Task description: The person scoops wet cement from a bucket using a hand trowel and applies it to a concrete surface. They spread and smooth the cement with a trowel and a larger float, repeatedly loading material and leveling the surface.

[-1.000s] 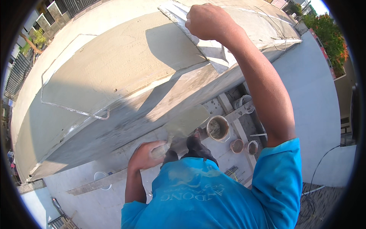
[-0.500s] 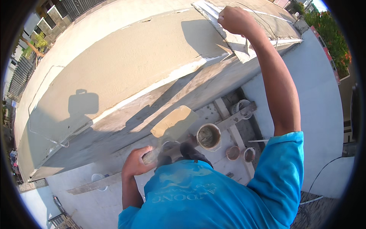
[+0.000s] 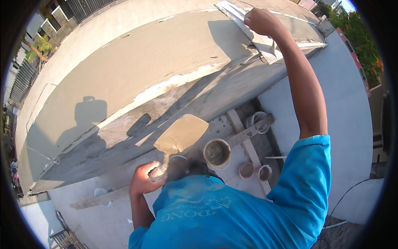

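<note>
My right hand [image 3: 263, 21] is closed round the handle of a long flat plastering trowel [image 3: 267, 53], which lies on the wet grey top of the wall [image 3: 166, 47] at the far right. Much of that handle is hidden in my fist. Low in front of my body, my left hand [image 3: 145, 178] grips the mortar-crusted handle of a wide hand trowel [image 3: 182, 132]. Its broad blade points away from me, with a smear of mortar near the neck. A rough pale edge runs along the near side of the wall top.
Below stands a bucket of mortar [image 3: 217, 153], with two small pots [image 3: 246, 170] to its right and another pail [image 3: 257, 121] behind. A plank [image 3: 251, 130] crosses the wooden supports. Thin wire [image 3: 28, 137] loops at the left; greenery [image 3: 352, 41] grows far right.
The plastering trowel has slid slightly right along the wall top with my right hand. My left hand has turned the hand trowel, so its blade is now fully sunlit and its neck shows.
</note>
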`<act>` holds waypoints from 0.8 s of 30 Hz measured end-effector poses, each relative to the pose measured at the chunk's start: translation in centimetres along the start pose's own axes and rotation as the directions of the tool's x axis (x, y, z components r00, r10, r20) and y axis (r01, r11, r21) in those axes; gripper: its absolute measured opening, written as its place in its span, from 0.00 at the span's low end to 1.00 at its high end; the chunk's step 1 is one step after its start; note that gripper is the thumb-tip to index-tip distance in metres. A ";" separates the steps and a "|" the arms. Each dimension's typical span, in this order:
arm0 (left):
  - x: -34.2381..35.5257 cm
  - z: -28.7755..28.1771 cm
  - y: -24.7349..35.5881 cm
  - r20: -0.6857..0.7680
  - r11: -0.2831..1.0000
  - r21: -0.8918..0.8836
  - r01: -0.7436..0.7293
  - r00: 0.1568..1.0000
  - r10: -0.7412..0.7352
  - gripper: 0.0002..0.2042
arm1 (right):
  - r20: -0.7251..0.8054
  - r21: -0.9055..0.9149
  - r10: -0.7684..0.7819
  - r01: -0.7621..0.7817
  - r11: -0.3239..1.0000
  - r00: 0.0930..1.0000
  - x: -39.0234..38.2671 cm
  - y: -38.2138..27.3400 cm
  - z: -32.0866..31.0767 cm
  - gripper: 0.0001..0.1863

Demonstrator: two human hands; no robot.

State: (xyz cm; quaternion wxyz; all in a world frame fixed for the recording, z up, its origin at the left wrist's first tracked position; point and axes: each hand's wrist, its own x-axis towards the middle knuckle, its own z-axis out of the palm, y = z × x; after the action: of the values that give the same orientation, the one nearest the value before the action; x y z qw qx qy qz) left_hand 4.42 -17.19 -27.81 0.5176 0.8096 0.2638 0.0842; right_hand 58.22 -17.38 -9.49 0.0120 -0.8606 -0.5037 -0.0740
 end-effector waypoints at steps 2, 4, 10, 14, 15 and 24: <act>0.0 0.0 0.1 -0.086 0.997 0.020 -0.071 0.994 0.072 0.16 | -0.070 -0.107 0.014 -0.022 0.994 0.997 -0.1 2.2 0.0 0.13; -0.3 -0.6 0.2 -0.128 0.993 0.063 -0.105 0.985 0.112 0.14 | -0.124 -0.165 0.061 -0.082 0.983 0.990 -0.5 3.6 -0.2 0.13; -1.3 -1.5 -1.1 -0.184 0.988 0.040 -0.150 0.971 0.155 0.09 | -0.237 0.304 0.436 -0.360 0.882 0.868 -4.1 7.4 -3.9 0.16; -0.5 -2.2 -1.5 -0.142 0.977 0.033 -0.208 0.967 0.211 0.07 | -0.053 0.936 0.554 -0.152 0.316 0.831 -9.9 13.3 -4.8 0.16; -0.6 -2.4 -1.6 -0.127 0.974 0.050 -0.219 0.966 0.224 0.07 | -0.004 0.982 0.536 -0.098 0.162 0.844 -11.2 13.3 -4.3 0.13; 1.5 -1.9 -1.2 -0.217 0.937 -0.201 -0.286 0.946 0.242 0.08 | -0.051 0.828 0.493 0.313 -0.466 0.869 -17.4 15.3 9.8 0.17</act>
State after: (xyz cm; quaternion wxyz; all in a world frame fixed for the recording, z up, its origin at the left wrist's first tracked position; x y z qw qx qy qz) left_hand 4.52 -14.48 -28.19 0.5642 0.7608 0.1885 0.2596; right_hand 64.24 -39.05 -20.75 0.8640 -0.4169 -0.2071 0.1918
